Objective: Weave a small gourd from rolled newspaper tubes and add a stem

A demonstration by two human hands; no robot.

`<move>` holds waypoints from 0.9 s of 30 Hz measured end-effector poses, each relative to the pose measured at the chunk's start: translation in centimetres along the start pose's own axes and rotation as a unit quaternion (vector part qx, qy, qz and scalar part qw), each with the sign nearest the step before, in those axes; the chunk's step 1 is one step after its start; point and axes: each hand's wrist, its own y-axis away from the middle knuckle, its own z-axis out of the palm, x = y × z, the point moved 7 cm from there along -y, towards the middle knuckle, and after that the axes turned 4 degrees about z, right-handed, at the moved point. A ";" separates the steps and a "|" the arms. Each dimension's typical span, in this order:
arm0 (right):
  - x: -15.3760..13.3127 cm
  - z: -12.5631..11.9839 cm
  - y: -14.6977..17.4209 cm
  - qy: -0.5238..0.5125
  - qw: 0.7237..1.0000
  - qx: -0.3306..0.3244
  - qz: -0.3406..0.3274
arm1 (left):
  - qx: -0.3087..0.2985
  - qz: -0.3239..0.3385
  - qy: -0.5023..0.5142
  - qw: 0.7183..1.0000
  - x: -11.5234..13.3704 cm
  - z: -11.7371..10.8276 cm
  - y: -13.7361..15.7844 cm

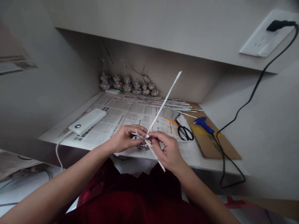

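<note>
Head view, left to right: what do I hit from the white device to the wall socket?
White device → left hand → right hand → black-handled scissors → blue glue gun → wall socket.

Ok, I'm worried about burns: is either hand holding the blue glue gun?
No, the glue gun lies on the cardboard, while the left hand and right hand hold paper strips.

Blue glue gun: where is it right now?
In the head view, the blue glue gun lies toward the right, on the cardboard, just right of the black-handled scissors.
</note>
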 end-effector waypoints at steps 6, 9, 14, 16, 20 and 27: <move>-0.4 0.2 0.0 0.060 0.998 -0.010 -0.020 | -0.006 0.007 -0.002 1.000 0.2 0.2 0.1; -0.1 0.2 0.0 0.069 0.998 0.001 -0.001 | -0.010 0.005 0.001 1.000 0.7 0.4 0.1; 0.5 0.5 0.2 0.001 0.998 -0.011 0.069 | -0.007 0.000 0.003 1.000 0.8 0.3 0.3; 0.7 -0.1 0.3 0.008 0.998 0.000 0.070 | -0.005 -0.002 0.005 1.000 0.6 0.3 0.4; 3.4 -4.3 -0.2 0.147 0.985 0.060 0.065 | -0.007 -0.006 0.014 1.000 0.4 0.3 0.6; 13.7 -11.9 -1.2 0.459 0.868 0.013 0.190 | -0.010 -0.024 0.008 1.000 0.0 0.2 0.7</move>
